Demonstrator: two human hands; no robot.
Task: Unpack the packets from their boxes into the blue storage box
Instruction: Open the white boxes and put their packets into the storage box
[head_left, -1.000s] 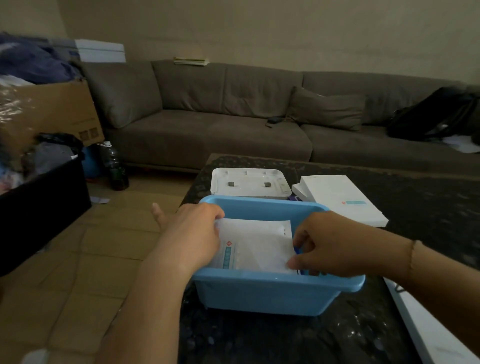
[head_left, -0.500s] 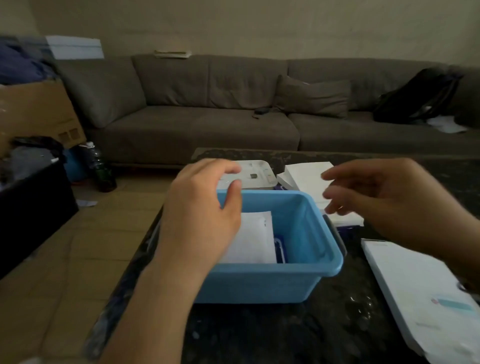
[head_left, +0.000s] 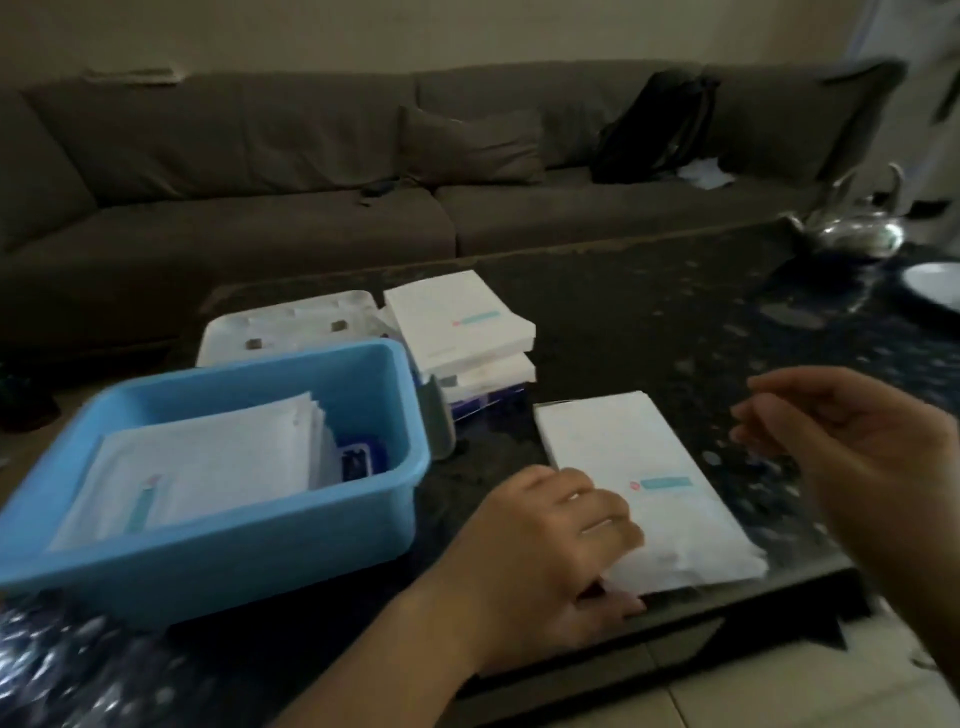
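I am seeing packets (head_left: 208, 462) already lying in the blue storage box (head_left: 218, 545) left of my left grip (head_left: 558, 540), which is pinching the next white box's (head_left: 644, 483) near corner, right grip (head_left: 841, 447) hovering loosely spread, two stacked boxes (head_left: 460, 325) waiting beyond.

- One head-worn view looks forward and down across the dark table (head_left: 649, 332), tilted, close above the blue storage box (head_left: 218, 551).
- The sofa (head_left: 260, 171) lies beyond.
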